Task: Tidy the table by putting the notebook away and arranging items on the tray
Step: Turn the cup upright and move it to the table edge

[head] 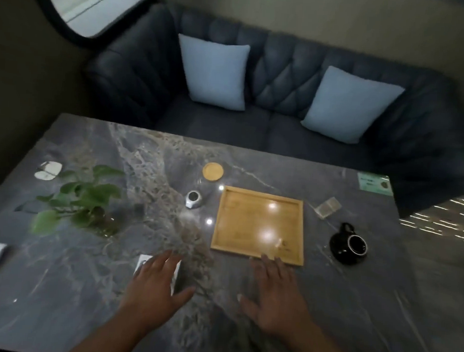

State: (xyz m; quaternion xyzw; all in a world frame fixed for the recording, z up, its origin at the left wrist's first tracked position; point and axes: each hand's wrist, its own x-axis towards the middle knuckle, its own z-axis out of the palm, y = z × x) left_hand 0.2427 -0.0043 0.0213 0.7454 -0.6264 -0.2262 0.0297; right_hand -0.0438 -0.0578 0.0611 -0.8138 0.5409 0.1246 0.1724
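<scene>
- Head view: a shallow, nearly square light wooden tray lies flat on a grey marble-patterned table. Its edges are turned slightly askew to the table's near edge.
- Ceiling lights glare off the tray floor. A small pale spot sits by its near right corner, and it cannot be told whether that is a thing or glare.
- Left of the tray's far corner stands a small silvery cup, upright, with a dark inside; its contents cannot be told.
- Right of the tray, well apart from it, a glossy black mug appears tipped on its side. Its mouth is turned toward the person and its handle points to the table's far edge.
- Beyond the tray lies a round wooden coaster. Off the tray's far right corner lies a small clear packet, set on a diagonal.
- Left of the tray's near corner a flat white booklet lies mostly covered, so whether it is the notebook cannot be told. Its long axis seems to run from near to far.
- The left hand lies over that booklet with fingers straight and spread, gripping nothing.
- The right hand is flat with fingers straight, holding nothing. Its fingertips reach the tray's near rim; contact is unclear.
- Far left of the tray stands a leafy green plant.
</scene>
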